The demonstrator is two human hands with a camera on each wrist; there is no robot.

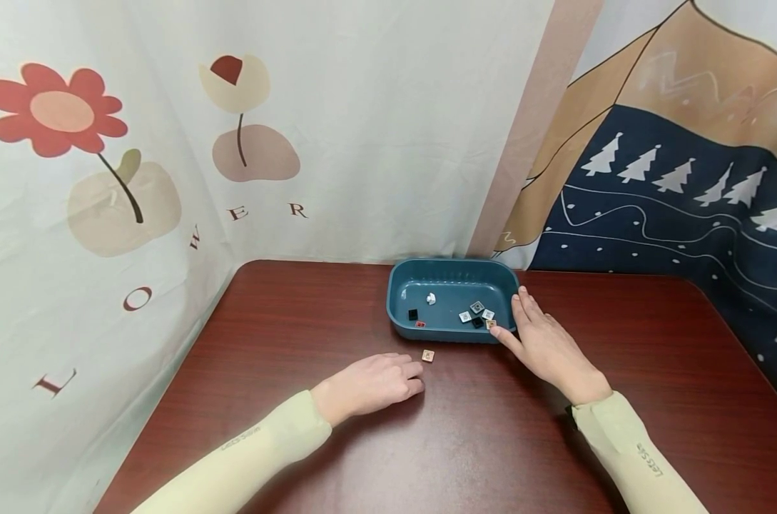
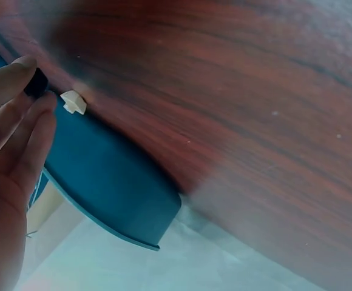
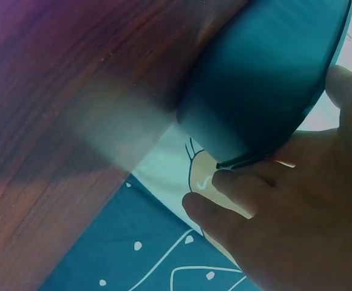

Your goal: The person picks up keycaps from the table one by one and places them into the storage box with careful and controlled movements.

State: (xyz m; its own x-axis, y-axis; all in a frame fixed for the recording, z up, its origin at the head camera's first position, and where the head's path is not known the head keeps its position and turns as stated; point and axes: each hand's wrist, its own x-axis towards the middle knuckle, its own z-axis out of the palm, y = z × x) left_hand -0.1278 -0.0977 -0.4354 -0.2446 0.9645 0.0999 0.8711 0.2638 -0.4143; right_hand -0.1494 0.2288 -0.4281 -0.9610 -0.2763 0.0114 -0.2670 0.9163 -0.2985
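Note:
In the left wrist view my left hand pinches a small black keycap-like piece between thumb and fingertips; the head view hides it. A beige square keycap-like piece lies on the table just beyond those fingers, in front of the blue tray. My right hand rests against the tray's right end, its fingers fairly straight along the side and its thumb at the front rim. Inside the tray lie a white piece, a black one, a red one and a group of small square pieces at the right.
The dark red-brown wooden table carries the tray near its far edge. Behind it hangs a white curtain with flower prints, and to the right a navy and tan printed cloth.

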